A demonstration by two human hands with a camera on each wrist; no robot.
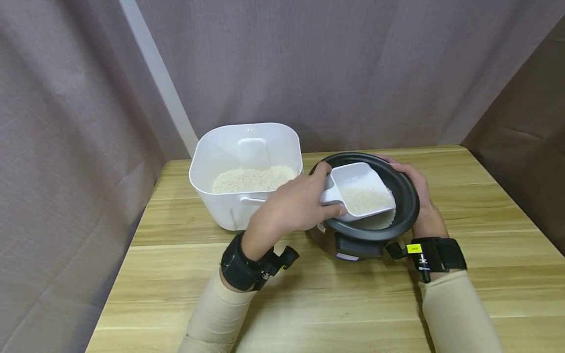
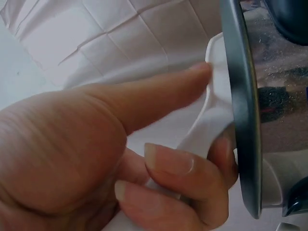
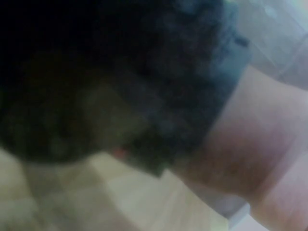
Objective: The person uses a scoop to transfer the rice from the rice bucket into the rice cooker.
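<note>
Left hand [image 1: 291, 206] has its fingers wrapped round the handle of a white scoop [image 1: 359, 193] full of rice, held over the dark cooker pot [image 1: 403, 206], whose far rim the right hand [image 1: 419, 191] cups, with the white rice bin [image 1: 220, 157] just left on the wooden table [image 1: 485, 245].

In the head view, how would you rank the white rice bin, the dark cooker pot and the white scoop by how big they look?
1. white rice bin, largest, though only slightly.
2. dark cooker pot, nearly as wide; it sits a little nearer the camera, so this order is unsure.
3. white scoop, clearly smallest, held over the pot by the left hand.
</note>
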